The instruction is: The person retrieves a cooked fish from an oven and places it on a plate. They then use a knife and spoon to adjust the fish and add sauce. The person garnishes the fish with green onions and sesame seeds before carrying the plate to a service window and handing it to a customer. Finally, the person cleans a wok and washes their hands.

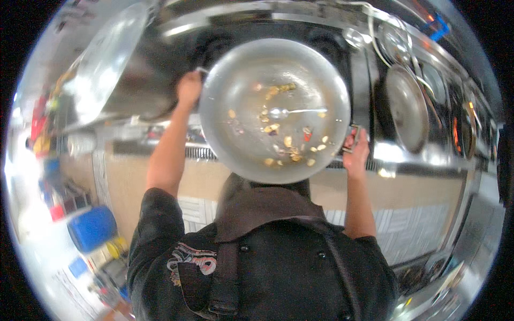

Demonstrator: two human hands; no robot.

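Note:
Both of my hands hold a large round two-handled metal pan (257, 132) over the stovetop, in front of my body. My left hand (189, 89) is closed at its left handle (202, 70). On the other side, my right hand (357, 154) grips the metal loop of the right handle (355, 132). Inside the pan lies a metal spoon (297, 111), its bowl near the middle and its handle pointing right. Scraps of food (288, 141), pale, yellowish and a little red, are scattered over the pan's wet bottom.
Behind the pan is a dark burner (215, 50). A frying pan (407, 108) sits at right, near more pans and an orange glow (456, 136). A big shiny metal vessel (110, 60) stands upper left. A blue drum (92, 228) is lower left.

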